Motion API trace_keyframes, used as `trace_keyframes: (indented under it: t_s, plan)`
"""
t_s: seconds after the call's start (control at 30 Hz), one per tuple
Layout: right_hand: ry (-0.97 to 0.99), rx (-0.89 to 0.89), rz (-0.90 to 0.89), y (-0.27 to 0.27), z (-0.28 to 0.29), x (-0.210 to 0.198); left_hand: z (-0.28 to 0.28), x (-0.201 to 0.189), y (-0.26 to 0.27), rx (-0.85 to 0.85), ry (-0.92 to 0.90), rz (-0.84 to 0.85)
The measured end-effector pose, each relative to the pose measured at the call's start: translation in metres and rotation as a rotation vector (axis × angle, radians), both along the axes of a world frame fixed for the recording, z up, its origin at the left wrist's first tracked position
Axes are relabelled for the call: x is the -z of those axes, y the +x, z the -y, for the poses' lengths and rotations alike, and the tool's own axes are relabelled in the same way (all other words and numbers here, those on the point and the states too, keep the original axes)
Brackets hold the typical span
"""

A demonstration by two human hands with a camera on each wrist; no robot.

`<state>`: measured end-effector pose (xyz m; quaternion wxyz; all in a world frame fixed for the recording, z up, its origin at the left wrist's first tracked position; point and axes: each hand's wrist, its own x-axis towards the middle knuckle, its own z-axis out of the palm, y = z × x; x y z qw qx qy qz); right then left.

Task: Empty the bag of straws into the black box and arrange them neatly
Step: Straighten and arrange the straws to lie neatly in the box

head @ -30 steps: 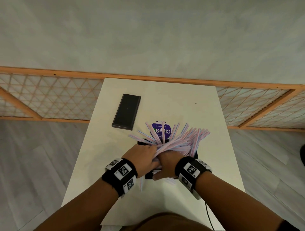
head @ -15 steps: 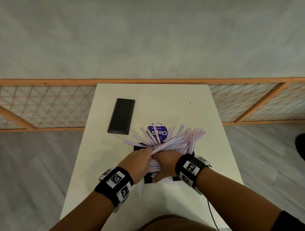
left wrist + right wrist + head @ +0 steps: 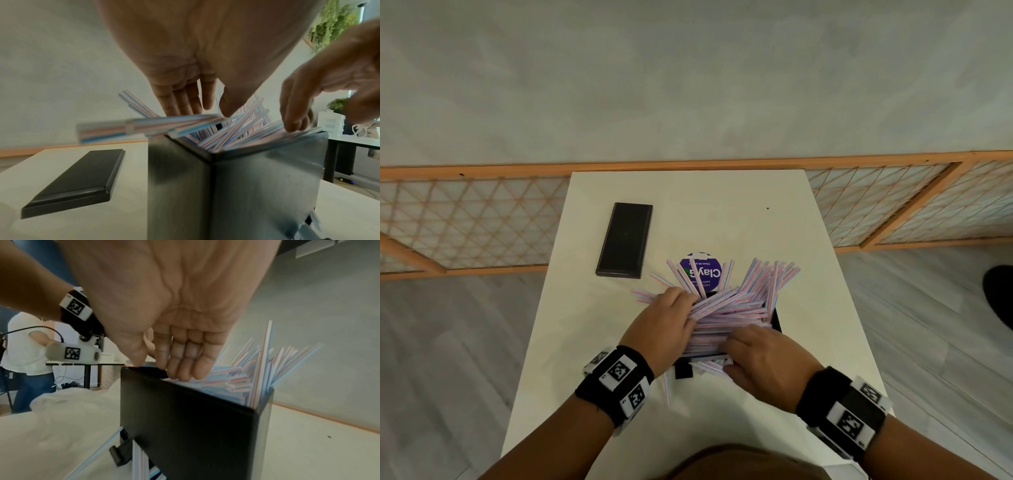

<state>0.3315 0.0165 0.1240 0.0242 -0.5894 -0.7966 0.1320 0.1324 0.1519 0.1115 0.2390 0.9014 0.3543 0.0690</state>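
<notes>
Item: black box (image 3: 257,186), upright on the desk (image 3: 722,212), near centre, crammed with straws (image 3: 732,308) lying crosswise and fanning past the far rim.

Left hand (image 3: 664,325): my grip is slack, fingers straight, pressing the pile from the left.

Right hand (image 3: 763,356): fingers straight too, holding nothing, resting on the straws at the near rim.

Strays: several straws (image 3: 141,457) already lie on the desk at the near foot of the box.

Bag: a purple-labelled piece (image 3: 702,272) lies just beyond the box; I cannot tell if it is the bag.

Also present: flat black slab (image 3: 625,240), far left.

Risks, as I judge: pressing the crossed heap hard may kink straws or spring more over the rim; a sideways shove could tip the tall box.
</notes>
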Motion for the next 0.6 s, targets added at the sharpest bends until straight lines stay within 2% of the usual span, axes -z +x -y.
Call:
trace_keyframes:
  t_s: [0.17,0.37,0.6]
  plan:
    - [-0.161,0.071,0.016,-0.006,0.003,0.017,-0.001,0.001,0.01,0.045,0.028,-0.043]
    - [-0.176,0.141,-0.09,-0.008,-0.002,0.034,0.006,0.014,0.016,0.04,-0.052,-0.101]
    - [-0.243,0.178,0.049,-0.016,-0.012,0.04,0.007,0.016,0.012,0.082,0.006,-0.138]
